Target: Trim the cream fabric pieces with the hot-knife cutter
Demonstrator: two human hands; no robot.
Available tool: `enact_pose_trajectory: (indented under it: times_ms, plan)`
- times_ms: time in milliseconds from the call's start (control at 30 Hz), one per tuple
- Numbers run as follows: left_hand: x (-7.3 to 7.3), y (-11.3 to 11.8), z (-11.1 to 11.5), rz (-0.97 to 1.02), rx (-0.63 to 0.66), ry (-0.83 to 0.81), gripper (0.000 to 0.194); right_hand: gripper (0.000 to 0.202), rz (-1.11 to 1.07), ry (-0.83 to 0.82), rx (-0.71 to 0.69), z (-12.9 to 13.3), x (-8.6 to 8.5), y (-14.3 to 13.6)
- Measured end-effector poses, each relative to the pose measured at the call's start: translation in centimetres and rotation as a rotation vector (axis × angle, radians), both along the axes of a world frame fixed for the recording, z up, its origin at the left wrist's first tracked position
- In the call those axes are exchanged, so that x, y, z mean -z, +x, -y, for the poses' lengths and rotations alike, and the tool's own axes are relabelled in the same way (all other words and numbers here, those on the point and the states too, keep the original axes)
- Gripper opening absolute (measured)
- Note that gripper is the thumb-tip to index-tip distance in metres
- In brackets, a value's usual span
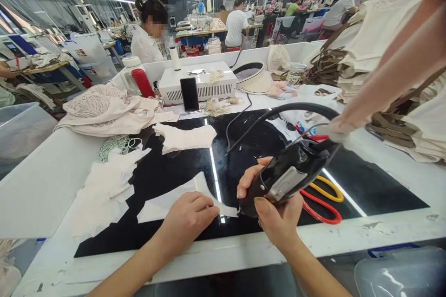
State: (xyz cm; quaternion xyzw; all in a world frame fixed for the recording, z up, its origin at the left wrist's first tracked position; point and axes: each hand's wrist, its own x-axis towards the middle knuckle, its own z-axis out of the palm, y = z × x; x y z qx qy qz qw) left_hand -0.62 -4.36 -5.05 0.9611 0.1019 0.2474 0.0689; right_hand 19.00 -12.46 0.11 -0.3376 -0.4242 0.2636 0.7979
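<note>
My right hand (278, 222) is wrapped around a black corded handheld tool (275, 181) with a metal plate on its side. The tool's tip points down at the narrow right end of a white fabric piece (163, 205), which lies flat on the black work surface. My left hand (190, 218) rests on the same piece, its fingers bent and pressed together on the cloth left of the tool; the thumb is hidden. Behind my right hand, red and yellow looped handles (324, 219) lie partly covered. A stack of cut fabric pieces (188, 137) sits farther back.
Loose cut pieces (101, 195) lie at the left. A beige garment pile (104, 106), white control box (198, 84), phone (190, 94) and visor (256, 79) stand behind. Stacked garments (362, 41) rise at the right. A wrapped hose (386, 69) hangs down to the tool. People sit beyond.
</note>
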Motion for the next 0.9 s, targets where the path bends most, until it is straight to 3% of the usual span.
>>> enact_pose_trajectory:
  times_ms: [400,900]
  plan:
    - [1.6,0.4,0.4,0.07,-0.023,-0.007,0.013,0.04,-0.023,-0.01,-0.024,-0.7,0.3,0.1]
    - [1.9,0.9,0.8,0.086,-0.035,0.017,0.014,0.037,0.016,-0.024,0.0,-2.1,1.1,-0.7]
